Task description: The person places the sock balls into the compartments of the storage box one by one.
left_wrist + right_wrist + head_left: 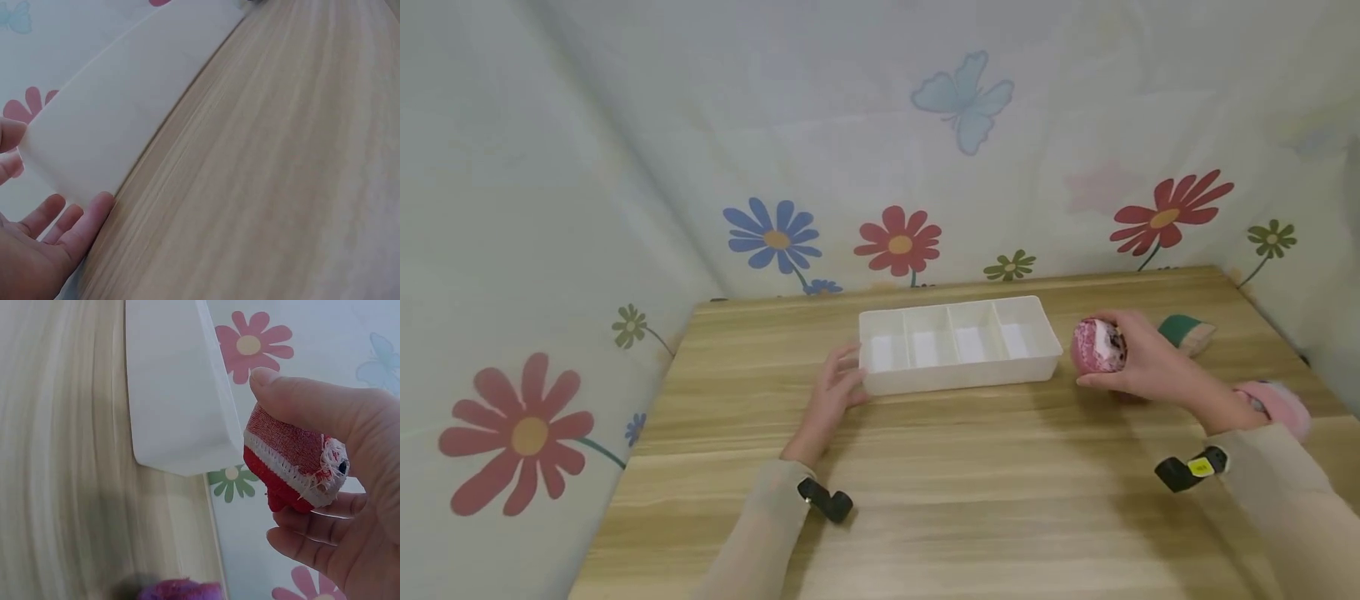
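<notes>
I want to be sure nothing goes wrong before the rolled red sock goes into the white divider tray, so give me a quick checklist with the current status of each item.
1. Grip on the rolled red sock: the right hand has thumb and fingers curled round it. Ok.
2. The white tray steadied: the left hand touches its left end with relaxed fingers. Ok.
3. Compartments free: all four look bare in the head view. Ok.
4. Sock clear of the tray's right end: it sits beside it, apart. Ok.
5. Roll holding together: a frayed edge shows in the right wrist view. Cannot tell.
6. Green roll behind the hand out of the way. Ok.
</notes>
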`<control>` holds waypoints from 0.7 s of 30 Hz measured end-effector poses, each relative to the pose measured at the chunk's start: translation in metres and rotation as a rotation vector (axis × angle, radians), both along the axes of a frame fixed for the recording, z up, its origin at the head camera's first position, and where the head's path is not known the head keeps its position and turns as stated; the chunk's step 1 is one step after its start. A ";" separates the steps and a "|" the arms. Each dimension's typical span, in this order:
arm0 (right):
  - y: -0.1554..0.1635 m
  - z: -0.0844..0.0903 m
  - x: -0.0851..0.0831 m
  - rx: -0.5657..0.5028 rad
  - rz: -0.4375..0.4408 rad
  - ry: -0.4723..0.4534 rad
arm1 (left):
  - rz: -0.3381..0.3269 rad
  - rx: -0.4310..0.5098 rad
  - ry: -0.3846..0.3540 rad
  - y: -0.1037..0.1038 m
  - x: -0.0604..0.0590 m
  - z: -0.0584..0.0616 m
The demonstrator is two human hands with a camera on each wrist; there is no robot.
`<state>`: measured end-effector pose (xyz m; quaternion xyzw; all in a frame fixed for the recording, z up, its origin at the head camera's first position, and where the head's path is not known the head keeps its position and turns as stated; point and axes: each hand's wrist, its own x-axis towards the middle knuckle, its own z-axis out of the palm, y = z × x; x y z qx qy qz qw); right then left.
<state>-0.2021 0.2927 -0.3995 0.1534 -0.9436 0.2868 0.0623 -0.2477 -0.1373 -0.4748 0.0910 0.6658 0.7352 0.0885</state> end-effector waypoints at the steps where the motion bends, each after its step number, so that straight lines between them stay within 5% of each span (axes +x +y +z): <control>1: -0.002 0.000 -0.002 0.003 0.000 -0.004 | 0.002 -0.009 -0.002 0.001 0.001 0.002; 21: -0.039 0.004 -0.042 0.005 0.026 -0.011 | -0.011 -0.035 -0.006 0.001 0.004 0.006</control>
